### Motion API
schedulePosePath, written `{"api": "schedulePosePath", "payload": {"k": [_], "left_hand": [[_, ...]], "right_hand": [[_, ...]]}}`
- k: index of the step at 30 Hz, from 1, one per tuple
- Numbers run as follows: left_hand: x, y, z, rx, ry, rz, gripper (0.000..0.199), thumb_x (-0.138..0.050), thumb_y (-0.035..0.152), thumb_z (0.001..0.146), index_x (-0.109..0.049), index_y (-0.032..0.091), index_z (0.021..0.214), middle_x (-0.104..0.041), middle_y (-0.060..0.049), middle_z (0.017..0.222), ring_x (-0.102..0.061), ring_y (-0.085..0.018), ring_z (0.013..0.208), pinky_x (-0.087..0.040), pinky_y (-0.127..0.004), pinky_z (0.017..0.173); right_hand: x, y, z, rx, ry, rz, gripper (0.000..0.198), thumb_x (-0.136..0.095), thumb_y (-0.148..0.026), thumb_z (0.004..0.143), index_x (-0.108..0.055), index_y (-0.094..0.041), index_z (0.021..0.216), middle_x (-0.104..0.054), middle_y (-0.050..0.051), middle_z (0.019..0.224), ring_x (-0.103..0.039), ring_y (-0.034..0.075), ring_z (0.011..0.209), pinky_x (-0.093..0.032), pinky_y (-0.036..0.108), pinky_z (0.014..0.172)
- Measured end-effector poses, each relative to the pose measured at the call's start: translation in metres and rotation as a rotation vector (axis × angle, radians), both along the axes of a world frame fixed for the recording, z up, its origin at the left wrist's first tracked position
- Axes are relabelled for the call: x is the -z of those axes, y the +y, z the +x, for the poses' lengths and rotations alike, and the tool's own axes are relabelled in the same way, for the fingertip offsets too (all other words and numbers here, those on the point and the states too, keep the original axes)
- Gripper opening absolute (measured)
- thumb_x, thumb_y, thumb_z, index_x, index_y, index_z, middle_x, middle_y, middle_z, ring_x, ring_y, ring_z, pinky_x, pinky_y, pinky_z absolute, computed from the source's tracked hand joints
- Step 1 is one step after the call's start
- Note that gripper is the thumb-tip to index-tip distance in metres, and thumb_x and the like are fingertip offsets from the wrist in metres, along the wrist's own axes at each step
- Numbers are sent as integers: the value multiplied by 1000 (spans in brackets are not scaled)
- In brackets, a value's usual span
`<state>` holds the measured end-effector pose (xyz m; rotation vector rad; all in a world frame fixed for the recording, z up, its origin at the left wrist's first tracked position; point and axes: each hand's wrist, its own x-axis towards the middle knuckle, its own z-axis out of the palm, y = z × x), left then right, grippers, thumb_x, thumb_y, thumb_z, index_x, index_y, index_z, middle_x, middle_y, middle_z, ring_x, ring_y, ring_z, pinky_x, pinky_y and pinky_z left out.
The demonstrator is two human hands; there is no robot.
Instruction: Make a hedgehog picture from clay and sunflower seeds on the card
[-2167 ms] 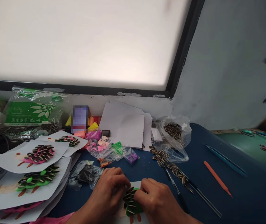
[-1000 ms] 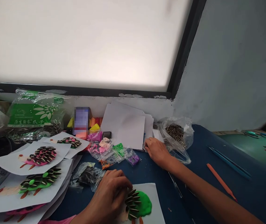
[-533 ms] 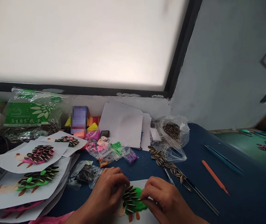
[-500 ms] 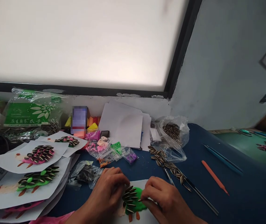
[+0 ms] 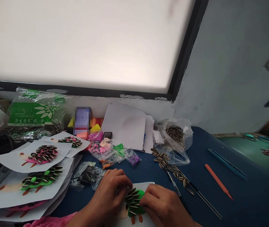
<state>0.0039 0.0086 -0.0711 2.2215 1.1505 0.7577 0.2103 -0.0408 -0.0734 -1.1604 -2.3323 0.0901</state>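
Observation:
A hedgehog picture lies on a white paper sheet (image 5: 148, 187) at the bottom middle, with a green clay body (image 5: 141, 194), brown clay feet and a pale head partly hidden by my left hand. Rows of striped sunflower seeds (image 5: 132, 201) stick out of the clay's left part. My left hand (image 5: 113, 192) is curled over the sheet's left side and holds it down, fingertips beside the seeds. My right hand (image 5: 160, 201) is closed in a pinch against the green clay's right side; its fingers mostly hide the sunflower seed there.
Finished hedgehog pictures (image 5: 42, 154) are stacked at left. Behind lie bagged coloured clay (image 5: 117, 149), a seed packet (image 5: 30, 113), white papers (image 5: 125, 126) and a seed bag (image 5: 175, 135). Loose seeds (image 5: 160, 157), pens (image 5: 205, 201) and an orange clay tool (image 5: 218, 181) lie at right.
My right hand has moved slightly left and in against the green clay; the seed tip seen at its fingers before is now hidden. My left hand stays on the sheet. The view has shifted slightly.

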Motion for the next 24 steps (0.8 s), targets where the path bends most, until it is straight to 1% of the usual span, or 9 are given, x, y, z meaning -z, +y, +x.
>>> {"api": "schedulePosePath", "payload": {"k": [3, 7, 13, 16, 20, 24], "left_hand": [[-1, -1, 0, -1, 16, -1, 30, -43, 13, 83, -72, 23, 78, -63, -4, 77, -57, -20, 77, -39, -33, 72], [-3, -1, 0, -1, 30, -9, 32, -42, 14, 83, -72, 23, 78, -63, -5, 77, -56, -21, 77, -40, -33, 73], [-1, -1, 0, 8, 31, -9, 31, -43, 16, 83, -72, 24, 78, -63, -4, 77, -55, -21, 75, -40, -33, 73], [0, 0, 0, 9, 19, 0, 31, -42, 16, 82, -72, 24, 77, -63, -4, 75, -55, -21, 75, -39, -32, 72], [1, 1, 1, 18, -2, 5, 31, -42, 16, 82, -72, 23, 77, -63, -4, 76, -56, -20, 75, -38, -32, 72], [2, 0, 1, 7, -12, 9, 31, -42, 17, 82, -71, 23, 76, -62, -4, 75, -55, -21, 74, -37, -33, 71]], "right_hand": [[2, 1, -2, 17, -48, 10, 13, -54, -12, 83, -54, -20, 73, -53, -1, 68, -50, 12, 59, -29, 22, 53], [3, 1, -5, 53, -91, 81, 17, -57, -15, 82, -52, -19, 67, -48, -2, 64, -47, 11, 55, -24, 23, 50], [-2, 2, -8, 29, -152, 113, 17, -62, -23, 79, -53, -20, 66, -46, -1, 62, -43, 12, 55, -22, 26, 50], [-3, 3, -9, 25, -143, 107, 17, -66, -23, 76, -54, -20, 65, -47, -1, 62, -40, 12, 55, -20, 27, 51], [2, 3, -10, 35, -136, 85, 16, -68, -21, 73, -54, -20, 64, -47, -1, 63, -40, 12, 56, -18, 27, 52], [5, 4, -12, 38, -128, 124, 16, -68, -18, 72, -53, -21, 64, -47, -2, 62, -41, 12, 54, -17, 27, 51]]}}
